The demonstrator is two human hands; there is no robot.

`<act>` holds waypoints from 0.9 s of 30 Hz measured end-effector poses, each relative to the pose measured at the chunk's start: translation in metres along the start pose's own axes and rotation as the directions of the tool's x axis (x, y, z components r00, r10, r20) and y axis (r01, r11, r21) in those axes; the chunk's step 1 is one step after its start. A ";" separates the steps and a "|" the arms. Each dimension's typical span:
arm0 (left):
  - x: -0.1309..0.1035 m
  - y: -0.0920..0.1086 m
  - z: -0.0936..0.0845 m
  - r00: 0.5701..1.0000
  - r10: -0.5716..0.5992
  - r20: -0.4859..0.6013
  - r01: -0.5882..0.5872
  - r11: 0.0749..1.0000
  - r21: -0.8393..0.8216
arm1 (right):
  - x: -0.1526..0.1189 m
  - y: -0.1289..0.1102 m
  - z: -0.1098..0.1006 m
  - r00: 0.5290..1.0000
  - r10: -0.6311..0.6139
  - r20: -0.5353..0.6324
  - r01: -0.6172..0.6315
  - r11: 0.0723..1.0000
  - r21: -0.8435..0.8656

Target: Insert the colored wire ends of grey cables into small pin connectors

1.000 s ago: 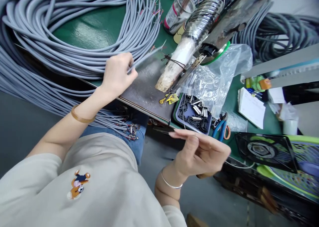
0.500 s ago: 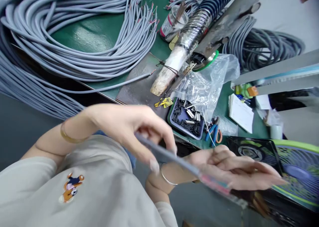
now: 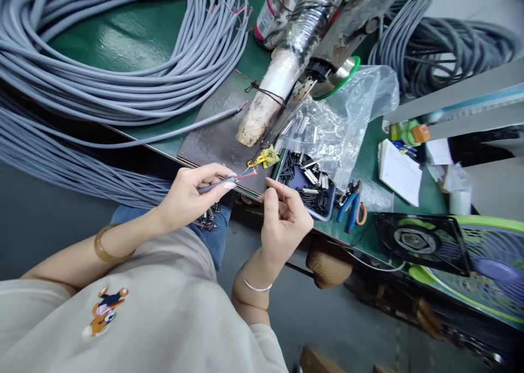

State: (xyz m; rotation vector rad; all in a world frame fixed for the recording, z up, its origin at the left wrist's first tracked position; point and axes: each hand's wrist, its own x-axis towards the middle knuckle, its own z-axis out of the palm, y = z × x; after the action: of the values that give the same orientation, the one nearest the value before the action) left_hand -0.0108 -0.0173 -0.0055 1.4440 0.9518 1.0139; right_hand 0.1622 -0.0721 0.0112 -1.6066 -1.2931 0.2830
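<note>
My left hand [image 3: 196, 195] pinches a grey cable [image 3: 208, 188] near its end, above the bench's front edge. Thin coloured wires [image 3: 250, 172], red and green among them, fan out past the fingertips. Just right of them is my right hand [image 3: 286, 220], thumb and forefinger close together and the other fingers curled; whatever may be between the tips is too small to make out. Behind the wire ends lies a yellow piece [image 3: 268, 157] under the soldering tool's tip. A bin [image 3: 327, 212] of black and metal connectors stands behind my right hand.
Bundles of grey cable [image 3: 135, 97] cover the bench's left side. A wrapped hose [image 3: 262, 105] reaches down over a dark plate [image 3: 216, 138]. To the right are a plastic bag [image 3: 347, 111], blue-handled pliers [image 3: 350, 212], a notepad [image 3: 400, 171], a black fan [image 3: 421, 242] and a basket [image 3: 491, 236].
The cable end has swung from the lower right up to the bench edge. My right hand, stretched out before, has come left and curled beside the wires. The view has shifted slightly.
</note>
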 end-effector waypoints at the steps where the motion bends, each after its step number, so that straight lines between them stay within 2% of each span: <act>1: 0.001 0.001 -0.001 0.998 -0.044 0.040 0.047 0.997 -0.054 | 0.001 0.001 0.003 0.998 0.029 0.048 -0.030 0.999 0.011; 5: 0.006 0.003 -0.005 0.963 -0.174 0.207 0.227 0.936 -0.269 | 0.007 0.003 0.012 0.979 0.104 0.176 -0.119 0.990 0.073; 9: 0.009 0.002 -0.012 0.892 -0.272 0.362 0.397 0.854 -0.336 | 0.011 0.004 0.016 0.943 0.161 0.291 -0.221 0.957 0.190; 11: 0.010 0.002 -0.014 0.876 -0.280 0.393 0.422 0.839 -0.343 | 0.011 0.006 0.018 0.928 0.171 0.332 -0.263 0.931 0.252; 15: 0.010 0.001 -0.013 0.878 -0.244 0.412 0.403 0.842 -0.358 | 0.010 0.010 0.022 0.911 0.185 0.367 -0.308 0.900 0.309; 17: 0.009 -0.001 -0.011 0.888 -0.208 0.411 0.361 0.869 -0.339 | 0.008 0.010 0.023 0.921 0.175 0.349 -0.293 0.900 0.322; 19: 0.008 -0.004 -0.009 0.917 -0.149 0.370 0.251 0.936 -0.246 | 0.006 0.008 0.022 0.940 0.155 0.305 -0.244 0.930 0.276; 21: 0.007 -0.010 -0.006 0.959 -0.020 0.282 0.038 0.998 -0.059 | 0.004 0.005 0.019 0.964 0.086 0.253 -0.123 0.983 0.136; 22: 0.007 -0.014 -0.005 0.968 0.064 0.241 -0.080 0.995 0.059 | 0.004 0.003 0.017 0.971 0.020 0.239 -0.032 0.998 0.045; 24: 0.006 -0.020 -0.003 0.956 0.208 0.208 -0.257 0.933 0.251 | 0.002 -0.001 0.015 0.963 -0.126 0.238 0.154 0.983 -0.103; 26: 0.005 -0.022 -0.001 0.948 0.251 0.197 -0.303 0.903 0.304 | 0.002 -0.002 0.013 0.957 -0.174 0.234 0.210 0.967 -0.141; 27: 0.004 -0.020 -0.001 0.956 0.229 0.183 -0.273 0.922 0.274 | 0.002 -0.001 0.013 0.964 -0.136 0.228 0.167 0.978 -0.122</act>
State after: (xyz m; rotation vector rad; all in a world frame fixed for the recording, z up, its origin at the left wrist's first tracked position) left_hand -0.0105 -0.0110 -0.0252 1.9057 0.8496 0.9596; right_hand 0.1533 -0.0637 0.0072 -1.6163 -1.6288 0.2842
